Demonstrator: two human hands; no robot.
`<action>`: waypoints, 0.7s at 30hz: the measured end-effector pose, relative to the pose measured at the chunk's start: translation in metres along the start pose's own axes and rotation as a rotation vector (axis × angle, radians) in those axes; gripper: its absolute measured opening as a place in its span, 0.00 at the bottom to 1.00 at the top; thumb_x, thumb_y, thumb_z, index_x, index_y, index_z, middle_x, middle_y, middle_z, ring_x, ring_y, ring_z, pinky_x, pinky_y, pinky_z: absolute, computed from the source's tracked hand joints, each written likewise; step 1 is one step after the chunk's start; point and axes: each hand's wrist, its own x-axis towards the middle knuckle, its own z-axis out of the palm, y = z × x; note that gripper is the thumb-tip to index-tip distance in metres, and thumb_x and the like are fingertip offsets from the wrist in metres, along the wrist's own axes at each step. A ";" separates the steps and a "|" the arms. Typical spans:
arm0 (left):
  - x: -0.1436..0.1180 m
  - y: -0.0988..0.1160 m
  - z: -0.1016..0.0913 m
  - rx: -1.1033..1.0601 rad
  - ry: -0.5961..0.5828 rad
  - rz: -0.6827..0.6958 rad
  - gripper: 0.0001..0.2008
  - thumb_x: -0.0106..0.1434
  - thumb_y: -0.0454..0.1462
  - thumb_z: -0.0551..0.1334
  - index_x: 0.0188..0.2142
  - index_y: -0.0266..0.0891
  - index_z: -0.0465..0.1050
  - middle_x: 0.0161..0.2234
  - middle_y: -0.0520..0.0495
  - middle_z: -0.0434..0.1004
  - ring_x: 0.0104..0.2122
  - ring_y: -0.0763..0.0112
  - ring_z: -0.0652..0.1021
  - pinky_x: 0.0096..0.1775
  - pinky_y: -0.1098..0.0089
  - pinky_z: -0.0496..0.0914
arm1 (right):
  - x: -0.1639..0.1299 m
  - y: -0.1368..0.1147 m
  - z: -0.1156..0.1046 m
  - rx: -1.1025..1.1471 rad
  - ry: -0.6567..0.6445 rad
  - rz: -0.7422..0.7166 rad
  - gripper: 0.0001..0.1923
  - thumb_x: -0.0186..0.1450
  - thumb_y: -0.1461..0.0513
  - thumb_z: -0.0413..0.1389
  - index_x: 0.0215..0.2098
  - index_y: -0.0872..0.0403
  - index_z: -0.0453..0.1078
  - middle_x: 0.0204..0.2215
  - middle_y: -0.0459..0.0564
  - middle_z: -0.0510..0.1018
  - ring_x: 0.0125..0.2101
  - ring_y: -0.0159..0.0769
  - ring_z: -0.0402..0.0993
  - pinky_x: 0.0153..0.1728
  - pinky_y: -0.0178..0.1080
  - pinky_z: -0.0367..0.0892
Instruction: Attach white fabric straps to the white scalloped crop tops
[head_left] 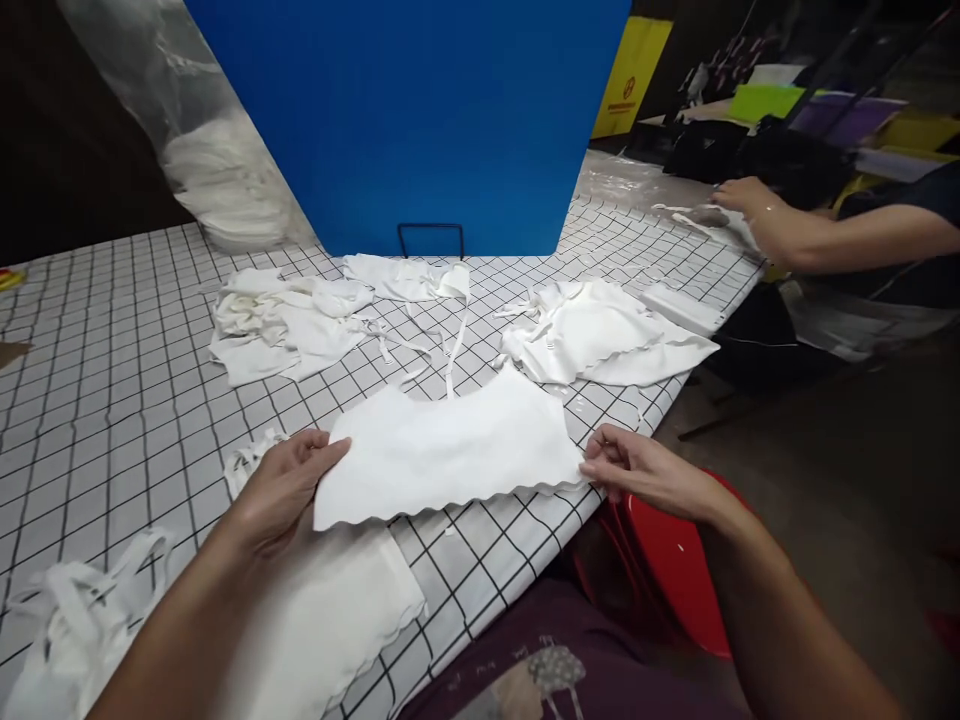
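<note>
A white fabric piece with a wavy lower edge is stretched between my two hands above the checked tablecloth. My left hand pinches its left end, thumb on top. At the right lower corner, my right hand grips the edge between thumb and fingers. Below my left forearm lies another white fabric piece with a scalloped edge. Beyond the held piece are a crumpled pile of white garments on the left and a second pile of white fabric on the right, with thin straps between them.
A blue board on a black wire stand rises at the back. White straps lie at lower left. A clear bag of white pieces stands behind. On the right are a co-worker's arm and a red stool.
</note>
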 end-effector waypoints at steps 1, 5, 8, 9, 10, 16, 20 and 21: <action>-0.003 -0.003 -0.003 -0.022 0.013 -0.041 0.26 0.40 0.50 0.76 0.29 0.40 0.66 0.22 0.53 0.72 0.19 0.73 0.71 0.19 0.74 0.67 | 0.004 -0.001 0.001 -0.036 0.048 0.013 0.20 0.65 0.45 0.55 0.38 0.53 0.64 0.27 0.46 0.75 0.25 0.33 0.71 0.28 0.36 0.66; -0.007 -0.018 -0.008 0.029 -0.058 -0.162 0.23 0.41 0.46 0.77 0.29 0.38 0.70 0.20 0.53 0.70 0.17 0.75 0.69 0.17 0.76 0.63 | 0.042 -0.011 0.014 -0.317 0.363 0.032 0.18 0.68 0.45 0.50 0.39 0.51 0.64 0.27 0.47 0.76 0.28 0.37 0.72 0.30 0.37 0.64; -0.006 -0.021 -0.009 0.068 -0.140 -0.201 0.21 0.43 0.44 0.76 0.30 0.36 0.72 0.21 0.53 0.71 0.18 0.76 0.69 0.18 0.76 0.64 | 0.071 -0.020 0.023 -0.543 0.452 0.036 0.13 0.67 0.51 0.54 0.39 0.51 0.66 0.29 0.48 0.77 0.32 0.40 0.73 0.30 0.37 0.61; -0.006 -0.020 -0.009 0.060 -0.141 -0.205 0.21 0.43 0.44 0.76 0.32 0.36 0.73 0.23 0.51 0.73 0.20 0.74 0.72 0.21 0.75 0.67 | 0.077 -0.023 0.024 -0.597 0.457 0.029 0.09 0.66 0.54 0.55 0.38 0.52 0.66 0.30 0.49 0.78 0.32 0.40 0.73 0.30 0.37 0.60; -0.006 -0.019 -0.009 0.050 -0.129 -0.206 0.22 0.43 0.44 0.76 0.33 0.36 0.73 0.25 0.50 0.75 0.23 0.71 0.74 0.23 0.73 0.69 | 0.081 -0.024 0.023 -0.632 0.462 0.020 0.06 0.65 0.57 0.55 0.37 0.52 0.67 0.30 0.49 0.78 0.33 0.39 0.73 0.30 0.37 0.59; -0.002 -0.022 -0.017 0.023 -0.075 -0.151 0.24 0.43 0.45 0.76 0.30 0.39 0.65 0.23 0.53 0.74 0.23 0.70 0.75 0.25 0.72 0.69 | 0.054 -0.009 0.014 -0.624 0.475 0.040 0.16 0.66 0.48 0.53 0.31 0.51 0.66 0.27 0.48 0.78 0.27 0.38 0.72 0.27 0.37 0.60; 0.003 -0.028 -0.020 0.346 0.112 0.004 0.23 0.50 0.45 0.71 0.41 0.39 0.67 0.30 0.50 0.76 0.28 0.66 0.77 0.29 0.69 0.70 | 0.031 0.000 0.025 -0.697 0.373 -0.007 0.17 0.64 0.47 0.55 0.27 0.50 0.65 0.24 0.46 0.76 0.24 0.38 0.70 0.24 0.37 0.59; 0.000 -0.026 -0.015 0.489 0.199 0.079 0.21 0.53 0.44 0.69 0.43 0.39 0.67 0.34 0.49 0.77 0.31 0.65 0.77 0.32 0.68 0.70 | 0.029 -0.001 0.030 -0.711 0.357 -0.029 0.16 0.64 0.49 0.54 0.26 0.50 0.64 0.24 0.46 0.75 0.25 0.37 0.70 0.25 0.37 0.59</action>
